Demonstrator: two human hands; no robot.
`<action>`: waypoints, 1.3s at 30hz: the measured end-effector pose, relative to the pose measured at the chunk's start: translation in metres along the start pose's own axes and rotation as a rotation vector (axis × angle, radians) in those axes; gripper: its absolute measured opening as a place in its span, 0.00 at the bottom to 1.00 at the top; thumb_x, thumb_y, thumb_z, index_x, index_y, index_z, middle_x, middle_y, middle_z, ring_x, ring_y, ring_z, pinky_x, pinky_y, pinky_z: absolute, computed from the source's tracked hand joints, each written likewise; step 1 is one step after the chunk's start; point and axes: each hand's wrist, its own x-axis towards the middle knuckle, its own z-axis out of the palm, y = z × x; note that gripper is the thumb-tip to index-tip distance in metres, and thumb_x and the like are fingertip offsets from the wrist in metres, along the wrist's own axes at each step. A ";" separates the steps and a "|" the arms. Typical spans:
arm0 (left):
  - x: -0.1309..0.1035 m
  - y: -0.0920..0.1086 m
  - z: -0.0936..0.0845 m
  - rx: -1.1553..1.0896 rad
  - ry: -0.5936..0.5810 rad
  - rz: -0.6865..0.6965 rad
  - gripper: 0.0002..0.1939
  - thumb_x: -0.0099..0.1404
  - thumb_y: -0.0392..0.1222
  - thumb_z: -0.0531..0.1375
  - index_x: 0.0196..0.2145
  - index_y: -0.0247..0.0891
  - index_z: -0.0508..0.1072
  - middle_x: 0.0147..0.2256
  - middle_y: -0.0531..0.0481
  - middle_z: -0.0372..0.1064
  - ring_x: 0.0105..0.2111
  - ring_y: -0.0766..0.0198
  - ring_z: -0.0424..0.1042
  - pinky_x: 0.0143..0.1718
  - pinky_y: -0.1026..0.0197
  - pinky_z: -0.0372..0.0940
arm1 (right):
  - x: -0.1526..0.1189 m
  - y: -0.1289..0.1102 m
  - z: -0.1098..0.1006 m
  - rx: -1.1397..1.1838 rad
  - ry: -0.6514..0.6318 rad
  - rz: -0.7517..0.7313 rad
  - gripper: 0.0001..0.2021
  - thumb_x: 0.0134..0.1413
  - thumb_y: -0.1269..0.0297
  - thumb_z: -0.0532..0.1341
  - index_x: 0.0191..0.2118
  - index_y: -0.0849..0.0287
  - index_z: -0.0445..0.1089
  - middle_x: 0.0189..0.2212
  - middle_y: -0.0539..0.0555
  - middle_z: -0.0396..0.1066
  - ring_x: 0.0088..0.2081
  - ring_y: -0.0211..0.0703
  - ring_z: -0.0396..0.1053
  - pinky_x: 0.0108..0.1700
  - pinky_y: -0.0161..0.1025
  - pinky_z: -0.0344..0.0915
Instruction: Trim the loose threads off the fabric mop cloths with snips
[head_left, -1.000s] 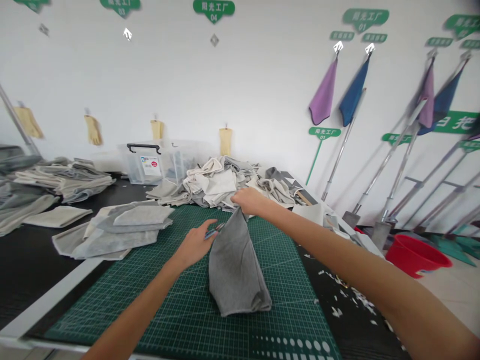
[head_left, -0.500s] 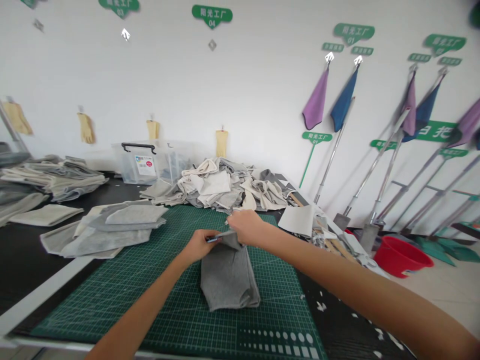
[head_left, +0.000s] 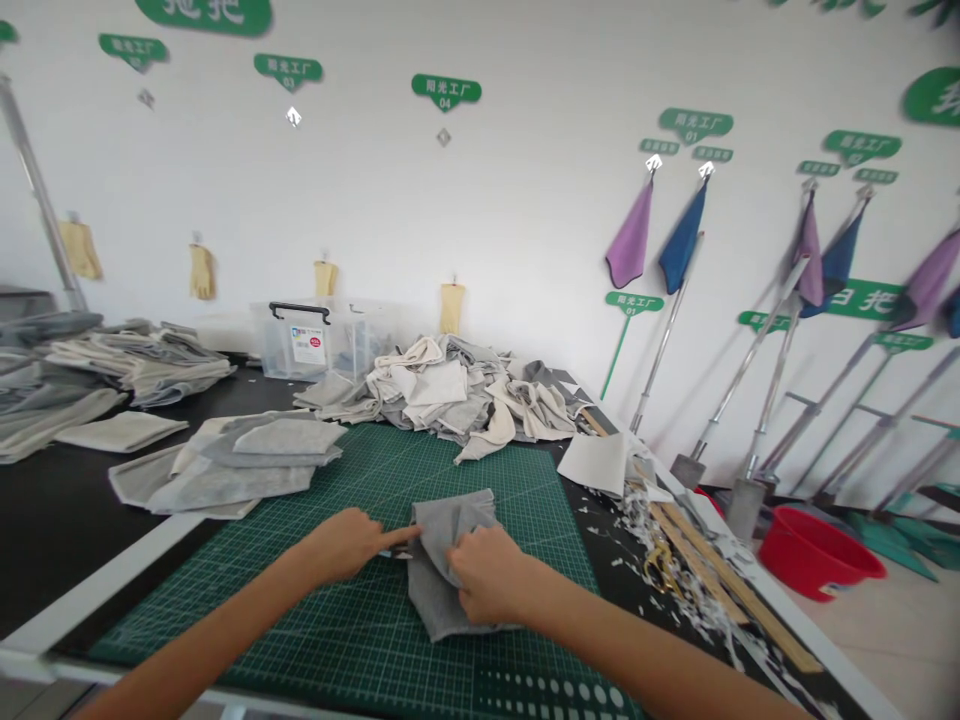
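Note:
On the green cutting mat (head_left: 300, 600) lies a grey fabric piece (head_left: 435, 600), folded and partly bunched, in front of me. My right hand (head_left: 487, 575) is closed on its upper layer, with the fingertips hidden in the cloth. From the left, my left hand (head_left: 349, 545) reaches the cloth's edge with its index finger stretched out. Its other fingers are curled round a small thin tool (head_left: 396, 550), bluish and metallic; its exact kind is too small to make out.
A heap of grey and cream cloth pieces (head_left: 439, 385) lies behind the mat. Stacked grey pieces (head_left: 255, 465) rest at left. Gold-handled scissors (head_left: 660, 568), wooden strips (head_left: 720, 570) and white scraps lie at right. A clear plastic box (head_left: 281, 350) stands at the back.
Both hands have come nearer to me relative to the mat. My right hand has moved from the cloth's far edge down onto its middle, and the upper layer is bunched.

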 end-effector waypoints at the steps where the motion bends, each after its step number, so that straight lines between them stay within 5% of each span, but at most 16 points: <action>1: -0.008 -0.005 -0.001 -0.010 -0.005 -0.011 0.37 0.60 0.26 0.49 0.64 0.52 0.51 0.28 0.47 0.74 0.26 0.58 0.74 0.33 0.62 0.64 | -0.001 -0.003 0.003 0.010 0.004 -0.023 0.13 0.46 0.63 0.58 0.35 0.66 0.73 0.29 0.63 0.75 0.30 0.55 0.74 0.28 0.44 0.67; 8: -0.043 -0.012 -0.021 -0.525 0.094 -0.235 0.26 0.68 0.39 0.47 0.63 0.54 0.54 0.50 0.50 0.71 0.45 0.56 0.72 0.47 0.56 0.62 | -0.008 -0.021 0.020 0.127 0.050 0.004 0.21 0.52 0.51 0.55 0.38 0.66 0.73 0.34 0.63 0.76 0.33 0.55 0.74 0.33 0.44 0.66; 12: -0.027 0.019 -0.027 -0.883 0.274 -0.293 0.23 0.70 0.50 0.46 0.62 0.53 0.57 0.57 0.53 0.64 0.51 0.56 0.68 0.54 0.56 0.59 | -0.007 -0.010 0.006 0.359 0.015 0.047 0.24 0.51 0.47 0.58 0.45 0.62 0.73 0.40 0.60 0.76 0.41 0.50 0.74 0.43 0.40 0.65; 17: 0.009 0.051 -0.017 -1.113 0.357 -0.246 0.22 0.67 0.54 0.51 0.55 0.48 0.68 0.50 0.49 0.70 0.52 0.54 0.66 0.56 0.53 0.57 | -0.013 0.035 -0.020 0.627 0.221 0.251 0.18 0.53 0.56 0.59 0.47 0.58 0.74 0.47 0.57 0.74 0.49 0.49 0.69 0.53 0.41 0.62; 20: 0.024 0.051 0.004 -1.395 0.482 -0.405 0.26 0.65 0.58 0.52 0.54 0.40 0.70 0.29 0.48 0.70 0.33 0.58 0.71 0.34 0.59 0.67 | -0.023 0.064 -0.040 0.664 0.309 0.374 0.16 0.52 0.59 0.59 0.44 0.60 0.75 0.45 0.57 0.75 0.48 0.51 0.70 0.52 0.44 0.63; 22: 0.027 0.047 0.019 -1.633 0.530 -0.548 0.33 0.62 0.62 0.53 0.57 0.37 0.65 0.18 0.58 0.56 0.15 0.68 0.57 0.16 0.67 0.54 | -0.030 0.078 -0.059 0.655 0.402 0.431 0.15 0.54 0.60 0.57 0.43 0.60 0.75 0.43 0.57 0.76 0.46 0.50 0.72 0.50 0.44 0.65; 24: 0.026 0.041 0.028 -1.802 0.587 -0.604 0.37 0.60 0.63 0.55 0.59 0.36 0.61 0.17 0.63 0.46 0.12 0.73 0.44 0.12 0.70 0.41 | -0.035 0.088 -0.079 0.581 0.523 0.490 0.14 0.55 0.61 0.57 0.43 0.60 0.75 0.42 0.56 0.77 0.44 0.49 0.73 0.49 0.43 0.66; 27: 0.021 0.036 0.030 -1.917 0.663 -0.620 0.38 0.59 0.61 0.58 0.60 0.36 0.59 0.17 0.64 0.44 0.12 0.75 0.40 0.12 0.71 0.37 | -0.032 0.098 -0.105 0.422 0.685 0.524 0.14 0.54 0.61 0.58 0.43 0.58 0.75 0.43 0.55 0.76 0.46 0.49 0.73 0.50 0.42 0.65; 34: -0.009 0.032 0.019 -1.977 0.931 -0.782 0.32 0.59 0.56 0.61 0.57 0.40 0.63 0.19 0.64 0.45 0.13 0.76 0.42 0.12 0.72 0.41 | 0.024 0.088 -0.125 0.252 0.825 0.421 0.15 0.60 0.61 0.52 0.48 0.57 0.71 0.46 0.55 0.75 0.48 0.48 0.71 0.52 0.41 0.63; 39: -0.050 0.027 0.012 -1.948 1.252 -0.931 0.30 0.56 0.52 0.63 0.55 0.42 0.66 0.19 0.63 0.44 0.14 0.76 0.43 0.13 0.72 0.43 | 0.102 0.024 -0.085 0.124 0.570 0.262 0.16 0.63 0.67 0.49 0.53 0.59 0.65 0.48 0.59 0.72 0.48 0.45 0.70 0.49 0.39 0.64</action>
